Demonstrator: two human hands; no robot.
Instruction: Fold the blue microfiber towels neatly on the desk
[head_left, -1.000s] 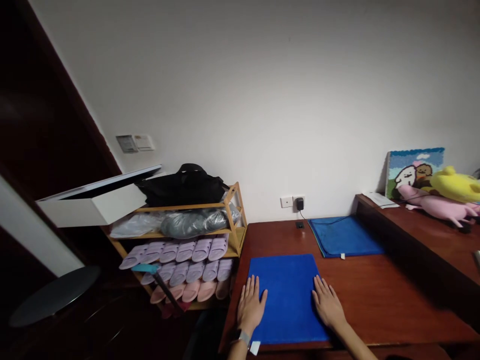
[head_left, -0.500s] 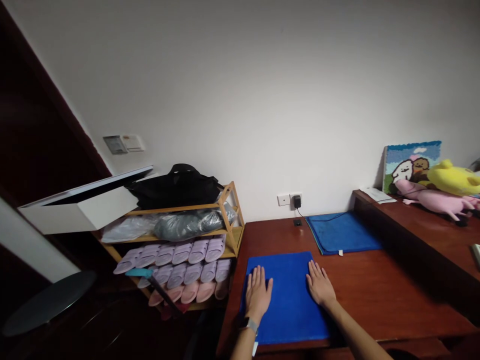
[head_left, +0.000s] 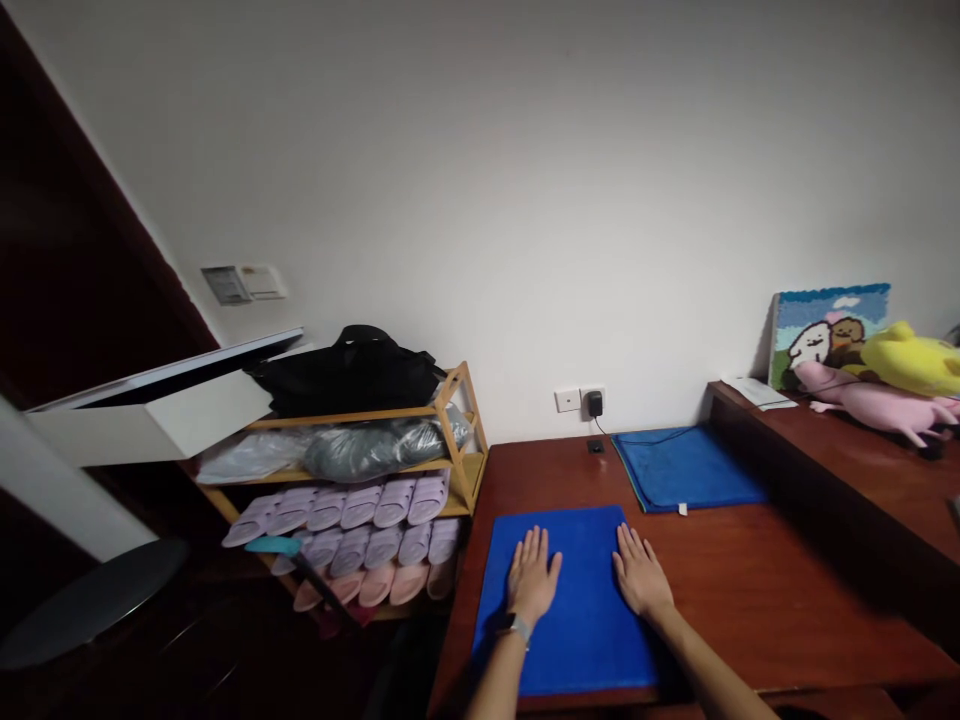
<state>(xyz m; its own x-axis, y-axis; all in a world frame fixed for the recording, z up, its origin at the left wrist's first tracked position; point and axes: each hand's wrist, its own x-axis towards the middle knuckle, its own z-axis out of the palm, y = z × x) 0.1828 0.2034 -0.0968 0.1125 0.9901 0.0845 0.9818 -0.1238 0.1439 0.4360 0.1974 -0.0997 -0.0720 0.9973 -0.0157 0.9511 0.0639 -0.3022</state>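
Observation:
A bright blue cloth (head_left: 577,610) lies flat on the reddish-brown wooden table (head_left: 750,590). On its left part rests my left hand (head_left: 533,578), palm down with fingers stretched out and a watch on the wrist. My right hand (head_left: 643,575) lies palm down across the cloth's right edge, its fingers also extended. Neither hand holds anything. Behind them, near the wall, is a second blue cloth (head_left: 686,470), folded, with a small white tag at its front edge.
A black plug (head_left: 595,404) sits in the wall socket, its cable running over the folded cloth. Left of the table stands a wooden rack (head_left: 469,480) with slippers and a black bag (head_left: 352,375). Plush toys (head_left: 874,405) lie on the raised ledge at right.
My left hand has moved right, from the cloth's left edge further onto it. My right hand has barely moved. The camera view has shifted slightly.

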